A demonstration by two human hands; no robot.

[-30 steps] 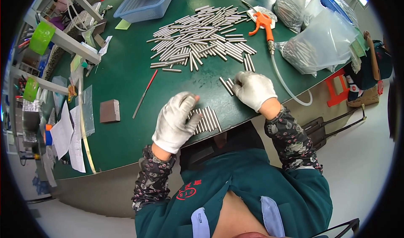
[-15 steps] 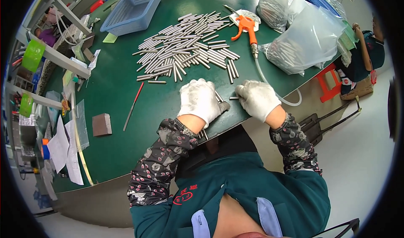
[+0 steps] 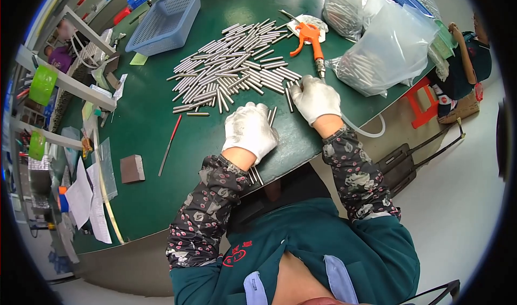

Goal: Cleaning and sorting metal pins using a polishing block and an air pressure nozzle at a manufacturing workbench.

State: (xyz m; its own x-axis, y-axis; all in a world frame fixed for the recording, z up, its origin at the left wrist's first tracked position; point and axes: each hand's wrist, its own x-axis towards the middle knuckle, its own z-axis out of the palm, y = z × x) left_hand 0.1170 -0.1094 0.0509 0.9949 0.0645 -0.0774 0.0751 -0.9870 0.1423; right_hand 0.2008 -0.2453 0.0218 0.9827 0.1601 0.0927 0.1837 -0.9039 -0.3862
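Short, shiny metal rods (image 3: 226,68) lie in a loose pile across the green table. My left hand (image 3: 250,130), in a white glove, is closed around several metal rods near the table's front edge. Their ends (image 3: 272,115) stick out beyond the fingers, and other ends (image 3: 255,177) show below the wrist. My right hand (image 3: 316,101), gloved too, is at the pile's right edge. Its fingers are curled down against the rods there, beside a rod (image 3: 289,100) lying apart; what they grip is hidden. An orange air blow gun (image 3: 309,38) with a clear hose lies just beyond the right hand.
A blue plastic basket (image 3: 167,22) stands at the back left. Clear bags of rods (image 3: 377,57) fill the right side. On the left lie a red-handled thin tool (image 3: 171,143), a brown block (image 3: 132,168) and papers (image 3: 97,197). Another person (image 3: 468,57) sits at the far right.
My right hand has moved forward and left from the table edge to the pile; the rod that stuck out of its fingers no longer shows. My left hand stays near the edge, its thumb drawn in.
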